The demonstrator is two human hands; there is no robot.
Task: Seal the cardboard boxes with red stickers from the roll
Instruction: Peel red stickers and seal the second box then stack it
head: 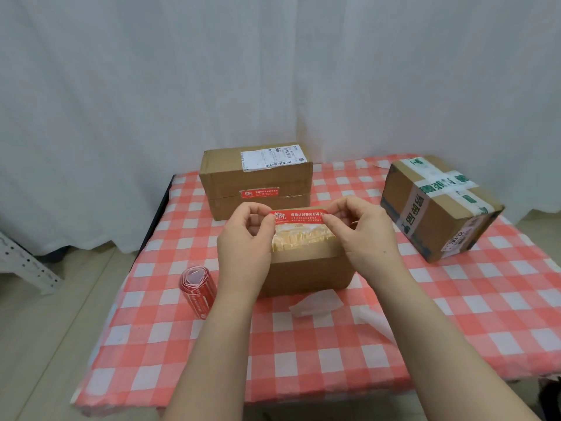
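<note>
A small cardboard box (pixel 306 273) stands in the middle of the checked table, its top bearing a torn yellowish patch. Stretched over the box's far top edge is a red sticker (pixel 300 217) with white print. My left hand (pixel 246 238) pinches its left end and my right hand (pixel 364 229) pinches its right end. The red sticker roll (pixel 197 291) lies on the table left of the box. Behind stands a larger box (pixel 256 180) with a red sticker (pixel 259 193) on its front seam.
A third box (pixel 437 208) wrapped in green-printed white tape sits tilted at the right. Pieces of white backing paper (pixel 315 305) lie in front of the small box. The red-and-white tablecloth (pixel 303 360) hangs over the table edges. A white metal rack (pixel 24 262) stands at the left.
</note>
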